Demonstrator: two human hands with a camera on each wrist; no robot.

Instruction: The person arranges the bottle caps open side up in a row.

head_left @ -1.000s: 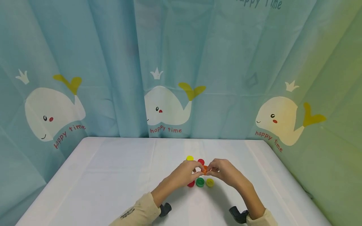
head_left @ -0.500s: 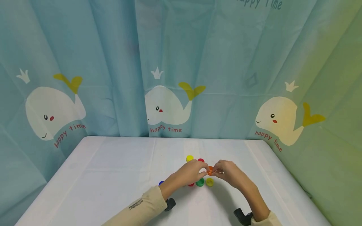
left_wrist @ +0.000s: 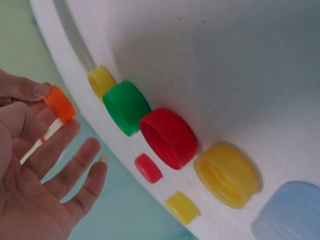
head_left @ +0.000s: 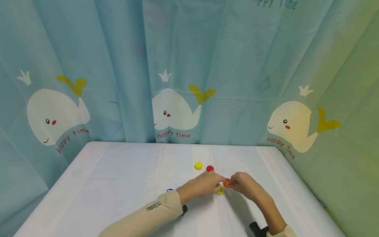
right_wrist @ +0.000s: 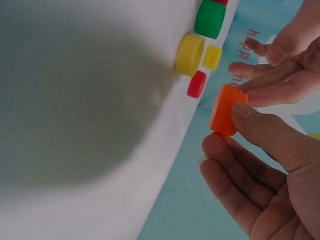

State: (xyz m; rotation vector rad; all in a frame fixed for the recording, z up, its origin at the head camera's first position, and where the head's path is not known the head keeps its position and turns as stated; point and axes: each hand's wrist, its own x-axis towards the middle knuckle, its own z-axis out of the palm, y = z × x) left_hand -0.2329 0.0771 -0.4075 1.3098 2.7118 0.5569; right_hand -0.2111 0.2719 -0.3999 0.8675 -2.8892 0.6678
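Note:
An orange bottle cap [head_left: 226,183] is held up above the table between both hands. My right hand [head_left: 246,187] pinches it, with the thumb pressed to its side in the right wrist view. My left hand [head_left: 204,184] reaches in from the other side, its fingertips at the cap's edge. In the left wrist view the left hand's fingers [left_wrist: 75,170] spread loosely, and its thumb stands off the orange cap. Below the hands lies a row of caps: yellow [left_wrist: 100,82], green [left_wrist: 126,107], red [left_wrist: 169,139] and another yellow one [left_wrist: 227,175]. The left hand hides part of this row in the head view.
Farther back on the white table [head_left: 130,171] lie a yellow cap [head_left: 198,166] and a red cap [head_left: 210,168]. A pale blue cap [left_wrist: 290,212] ends the near row, with a dark blue cap [head_left: 169,190] beside it. A whale-print curtain [head_left: 245,65] hangs behind.
Both hands have shifted right with the orange cap, toward the yellow cap's right side. My left hand's pinch has loosened. The left forearm now covers the near red and green caps.

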